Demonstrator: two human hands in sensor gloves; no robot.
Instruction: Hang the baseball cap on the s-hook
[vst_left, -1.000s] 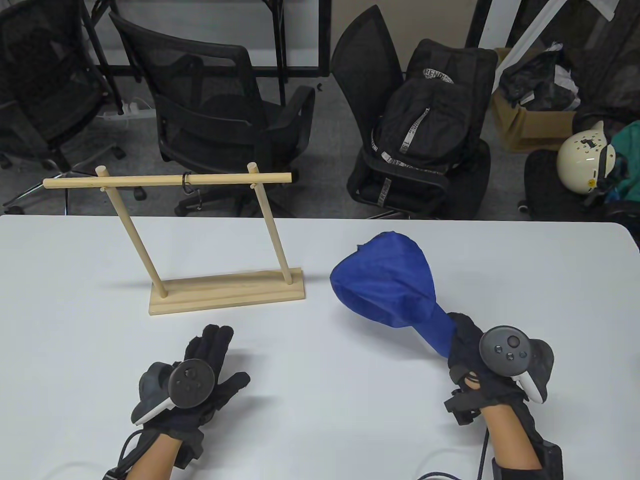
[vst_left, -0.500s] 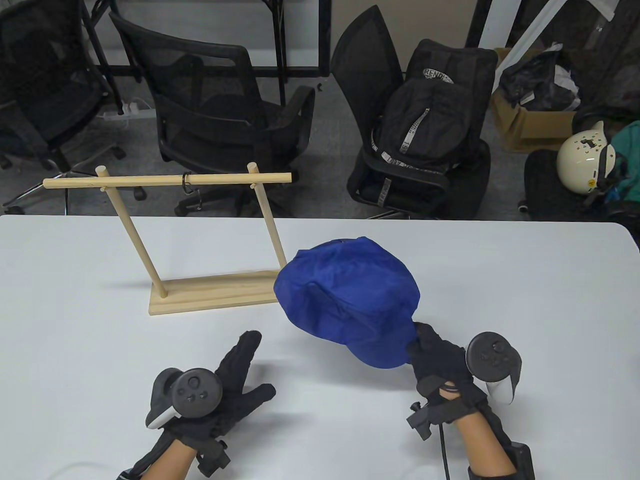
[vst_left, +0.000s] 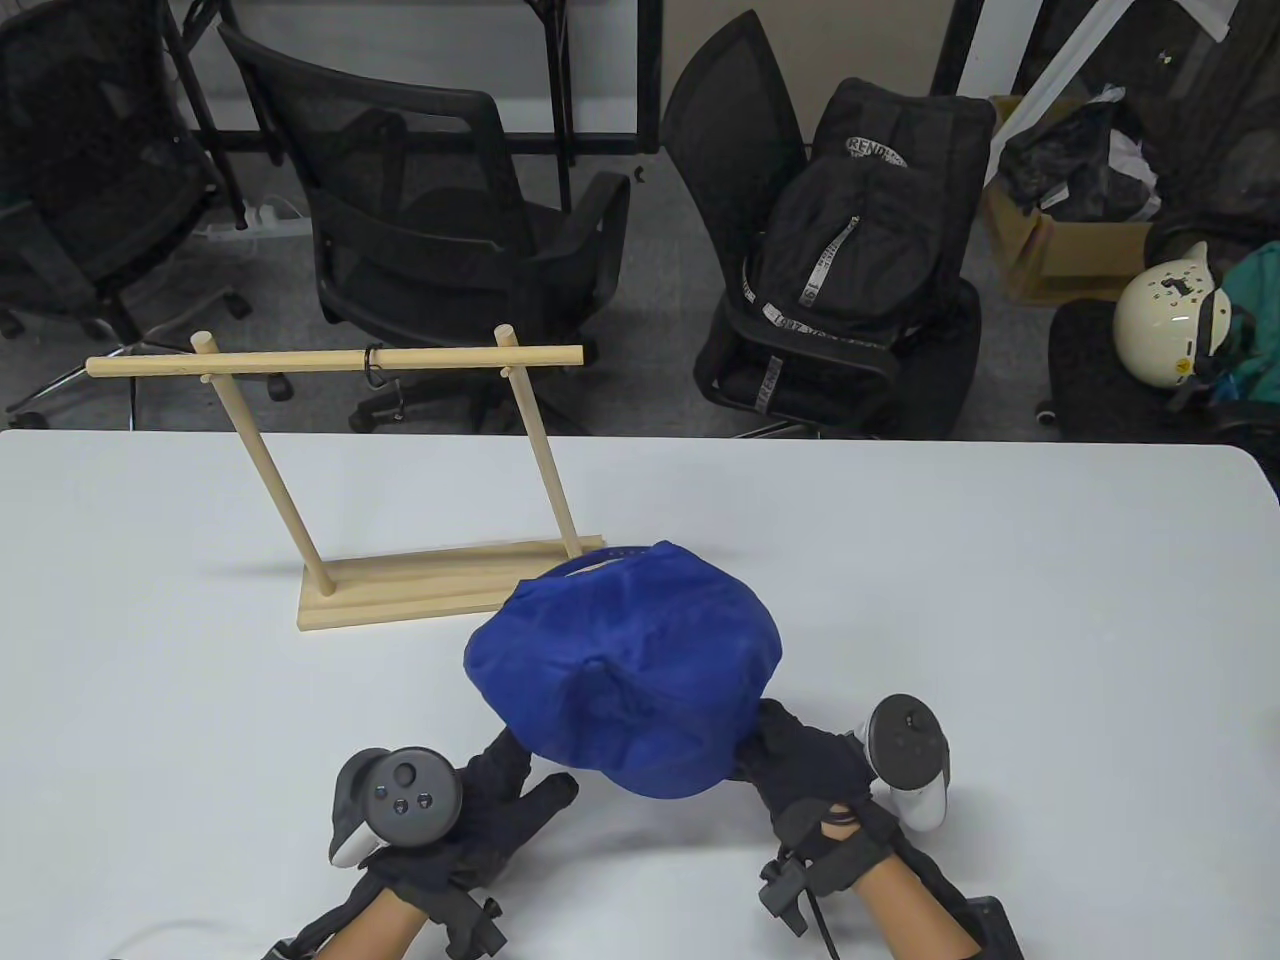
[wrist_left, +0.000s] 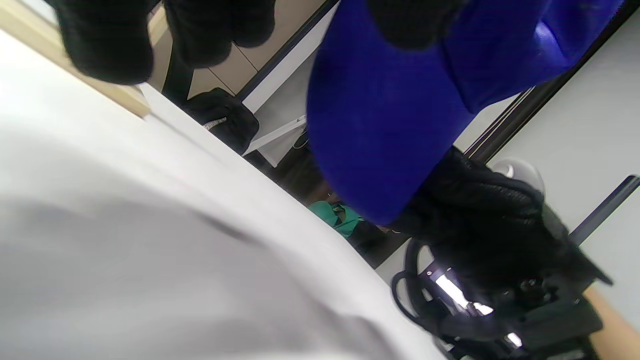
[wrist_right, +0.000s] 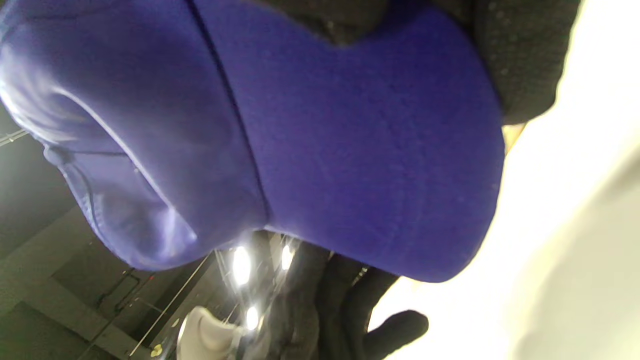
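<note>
Nearest the bench's front edge, the right hand (vst_left: 805, 775) grips the brim of the blue baseball cap (vst_left: 625, 680): in the right wrist view its gloved fingers (wrist_right: 520, 60) are clenched over the brim's edge, so the cap is carried by that hand alone. The left hand (vst_left: 500, 800) sits just beside it at about nine o'clock from the cap, fingers spread and reaching up toward the crown's near left side; in the left wrist view one fingertip (wrist_left: 410, 22) lies against the blue cloth, but I cannot tell whether it has any real grip or only touches. The cap hangs above the white bench (vst_left: 1000, 600), crown up, brim toward the person at six o'clock, its back strap (vst_left: 600, 557) pointing away at twelve o'clock. That strap end faces the wooden rack (vst_left: 450, 590), whose base lies just beyond the cap, toward eleven o'clock. The small black s-hook (vst_left: 374, 367) hangs from the rack's crossbar (vst_left: 250, 363), well apart from the cap, up and off at roughly eleven o'clock from both hands. The left hand is the nearer to it. By my reckoning the coming move depends on lifting the strap opening up to the hook's lower curl, with the left hand steadying the back of the cap.
</note>
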